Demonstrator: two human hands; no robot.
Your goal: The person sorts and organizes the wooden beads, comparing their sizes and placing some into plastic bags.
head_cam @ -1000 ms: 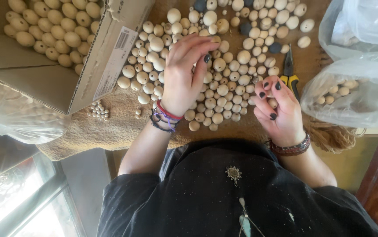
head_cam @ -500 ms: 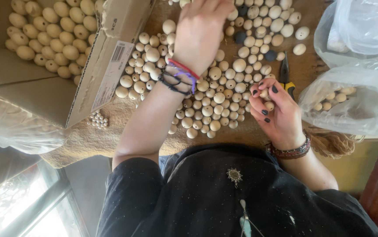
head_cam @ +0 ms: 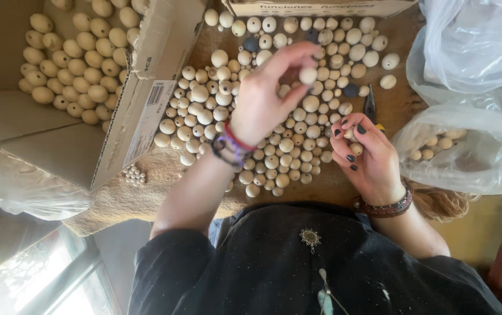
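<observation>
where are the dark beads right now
In the head view, the dark beads lie scattered among the pale wooden beads at the far part of the spread, one by the cardboard box, another near the pliers.

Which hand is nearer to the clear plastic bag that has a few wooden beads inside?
Right. The right hand is just beside the clear plastic bag. The left hand is farther away, over the loose bead pile, pinching one wooden bead.

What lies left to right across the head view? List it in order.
Cardboard box full of large beads → left hand pinching a wooden bead → right hand → clear plastic bag with a few beads inside.
</observation>
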